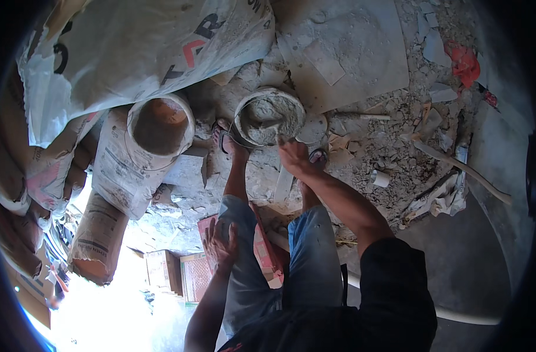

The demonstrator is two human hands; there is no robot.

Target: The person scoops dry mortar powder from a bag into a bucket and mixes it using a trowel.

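Observation:
A bucket (301, 103) with a wire handle stands on the rubble-strewn floor between my feet. Wet grey mortar (268, 112) fills much of it. My right hand (293, 155) is at the bucket's near rim, closed around the end of a mortar-coated hand tool (271, 126). The tool's far part is sunk in the mortar, so its exact shape is hidden. My left hand (222, 246) rests on my left knee with the fingers spread, holding nothing.
A second bucket (186, 143) sits on stacked cement bags (118, 167) at left. A large printed sack (140, 57) overhangs the upper left. At right lie a short white pipe piece (380, 178), a hose (466, 169) and a red plastic scrap (463, 64). Boxes (162, 268) stand behind me.

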